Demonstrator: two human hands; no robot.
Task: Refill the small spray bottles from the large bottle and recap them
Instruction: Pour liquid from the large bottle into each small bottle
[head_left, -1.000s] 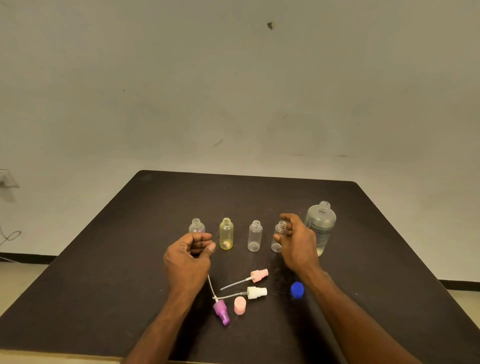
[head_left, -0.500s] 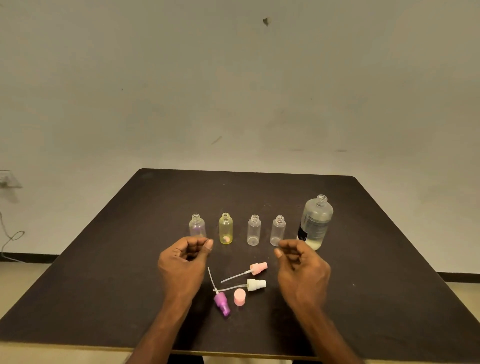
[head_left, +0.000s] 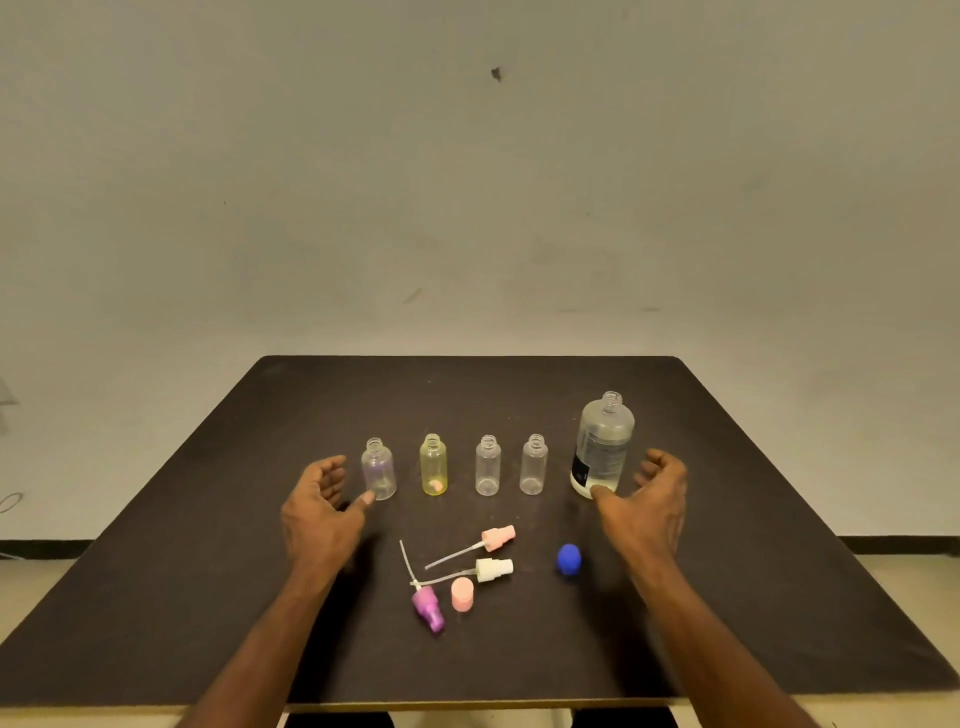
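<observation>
Evidently pre-pour: left hand (head_left: 319, 506) spread and empty at 9 o'clock of the four uncapped spray bottles (head_left: 379, 469); right hand (head_left: 647, 499), likewise bare, cups the large bottle (head_left: 602, 444) at 3 o'clock. Next: grasp, lift, tilt.

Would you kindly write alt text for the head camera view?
Two open hands, left hand and right hand, flank four uncapped small bottles and a large bottle standing in a row on a dark table. Loose spray caps and a blue cap lie in front.
</observation>
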